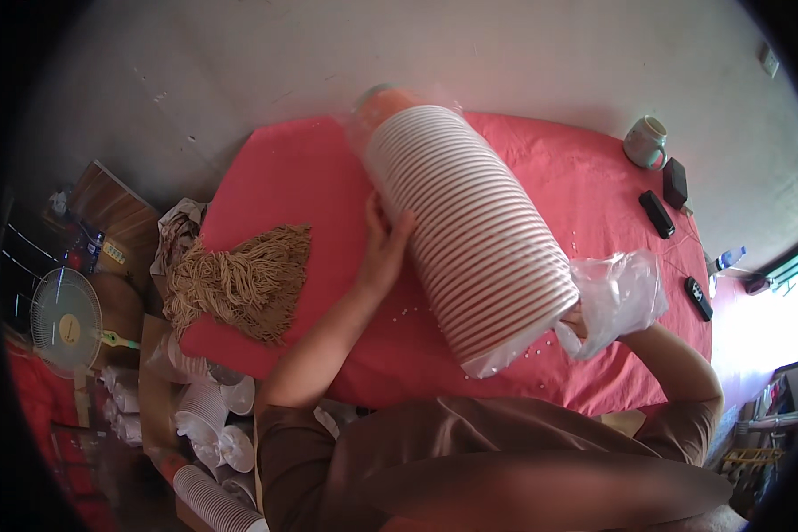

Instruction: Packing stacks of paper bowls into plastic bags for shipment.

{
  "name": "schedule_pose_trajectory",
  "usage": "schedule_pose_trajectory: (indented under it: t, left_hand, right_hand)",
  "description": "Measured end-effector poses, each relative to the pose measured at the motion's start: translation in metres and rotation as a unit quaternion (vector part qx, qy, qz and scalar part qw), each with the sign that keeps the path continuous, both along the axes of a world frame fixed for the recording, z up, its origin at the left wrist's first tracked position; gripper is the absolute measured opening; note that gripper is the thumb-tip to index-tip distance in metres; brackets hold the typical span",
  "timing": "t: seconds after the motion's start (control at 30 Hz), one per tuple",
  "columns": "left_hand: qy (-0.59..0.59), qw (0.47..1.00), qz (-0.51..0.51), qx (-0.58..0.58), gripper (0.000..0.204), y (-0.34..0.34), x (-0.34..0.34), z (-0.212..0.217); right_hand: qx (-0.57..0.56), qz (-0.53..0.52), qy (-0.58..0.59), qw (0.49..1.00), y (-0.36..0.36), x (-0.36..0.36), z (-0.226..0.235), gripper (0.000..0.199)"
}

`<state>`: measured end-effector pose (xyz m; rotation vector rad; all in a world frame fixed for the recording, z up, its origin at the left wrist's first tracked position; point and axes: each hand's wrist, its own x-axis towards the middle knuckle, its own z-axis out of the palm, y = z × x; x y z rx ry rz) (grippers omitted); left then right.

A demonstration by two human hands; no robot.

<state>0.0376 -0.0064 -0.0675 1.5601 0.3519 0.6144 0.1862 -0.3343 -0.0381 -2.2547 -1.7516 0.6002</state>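
A long stack of white cups (479,230) in a clear plastic sleeve slants over the red-covered table (284,177). Something orange (390,104) shows at the far end of the stack. My left hand (385,245) is closed against its left side, thumb and fingers spread along the rims. At the near right end, my right hand (579,321) grips by the last cups. Much of that hand is hidden by the loose, crumpled end of the plastic sleeve (619,297). Small white beads (405,312) are scattered on the cloth around the stack.
A heap of tan cords (244,279) lies at the table's left. Along the right edge are a mug (645,142), a black box (675,183), a dark handheld device (656,215) and a remote control (698,299). Bagged cups (202,412) and a fan (66,324) stand lower left.
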Motion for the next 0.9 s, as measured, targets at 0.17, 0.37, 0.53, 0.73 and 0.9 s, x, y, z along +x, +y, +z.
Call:
schedule_pose_trajectory:
  t: [0.17,0.37,0.53,0.73,0.9]
  left_hand:
    - [-0.012,0.999,-0.002,-0.038,0.085,0.015,-0.002,-0.004]
    - [-0.036,0.999,-0.005,0.015,0.081,0.004,-0.002,-0.004]
    - [-0.042,0.999,-0.025,0.010,0.078,-0.001,-0.007,-0.005]
    - [-0.027,0.994,0.023,0.099,0.079,-0.005,-0.016,0.005]
    - [-0.146,0.810,0.004,0.568,0.077,-0.039,-0.026,0.043]
  right_hand:
    - [0.238,0.067,-0.030,0.968,-0.008,-0.035,0.014,0.066]
    - [0.408,0.025,-0.137,0.902,0.011,-0.050,0.028,0.066]
    - [0.363,0.011,-0.230,0.903,0.013,-0.046,0.038,0.015]
    - [0.351,-0.082,0.101,0.927,-0.010,-0.023,0.039,0.015]
    - [0.393,-0.150,0.301,0.856,-0.049,0.003,0.052,0.023]
